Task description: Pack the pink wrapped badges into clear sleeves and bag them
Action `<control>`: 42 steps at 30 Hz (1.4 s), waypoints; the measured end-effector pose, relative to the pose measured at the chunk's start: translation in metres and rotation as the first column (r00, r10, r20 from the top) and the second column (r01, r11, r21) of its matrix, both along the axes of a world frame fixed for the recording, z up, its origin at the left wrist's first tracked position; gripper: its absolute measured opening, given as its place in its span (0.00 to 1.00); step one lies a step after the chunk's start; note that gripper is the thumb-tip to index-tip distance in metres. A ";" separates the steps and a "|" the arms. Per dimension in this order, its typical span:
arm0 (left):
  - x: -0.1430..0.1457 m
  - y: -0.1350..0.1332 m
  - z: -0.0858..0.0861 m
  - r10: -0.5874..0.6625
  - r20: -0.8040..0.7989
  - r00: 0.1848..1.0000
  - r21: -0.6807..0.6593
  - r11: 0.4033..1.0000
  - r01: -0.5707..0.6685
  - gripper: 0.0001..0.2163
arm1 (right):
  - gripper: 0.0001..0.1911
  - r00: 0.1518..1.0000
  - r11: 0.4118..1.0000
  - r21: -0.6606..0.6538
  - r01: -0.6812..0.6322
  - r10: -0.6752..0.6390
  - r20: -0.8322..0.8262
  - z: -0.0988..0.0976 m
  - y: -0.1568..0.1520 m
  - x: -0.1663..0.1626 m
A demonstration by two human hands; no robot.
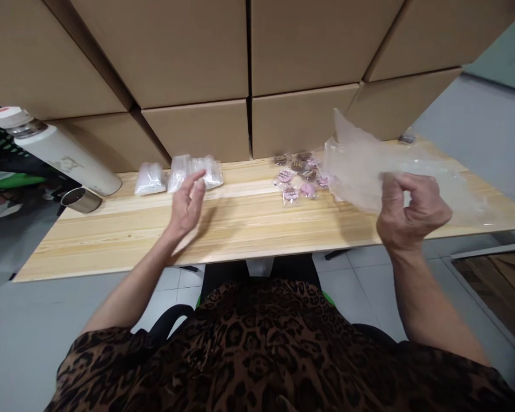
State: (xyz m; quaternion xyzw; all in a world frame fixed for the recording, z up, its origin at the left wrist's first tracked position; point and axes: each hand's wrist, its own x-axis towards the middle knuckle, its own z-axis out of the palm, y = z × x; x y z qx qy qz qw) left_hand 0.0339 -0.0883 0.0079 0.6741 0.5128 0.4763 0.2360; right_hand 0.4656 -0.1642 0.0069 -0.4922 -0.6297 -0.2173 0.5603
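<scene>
right hand [412, 212] pinches a clear plastic bag [360, 166] up off the table [240, 229] (fingers clamped); left hand [187, 203] hovers, fingers apart, near small bags [178, 171].

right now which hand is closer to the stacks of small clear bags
Left. The left hand is open with its fingertips at the small clear bags; the right hand is well off to their right, pinching a large clear plastic bag.

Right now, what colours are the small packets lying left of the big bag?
The packets are pink and brown, beside the bag; head view.
</scene>
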 end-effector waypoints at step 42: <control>-0.015 -0.126 0.026 0.346 -0.222 0.912 0.294 0.915 -0.275 0.27 | 0.27 0.767 0.540 -0.829 -0.146 0.591 0.250 -0.024 0.087 -0.055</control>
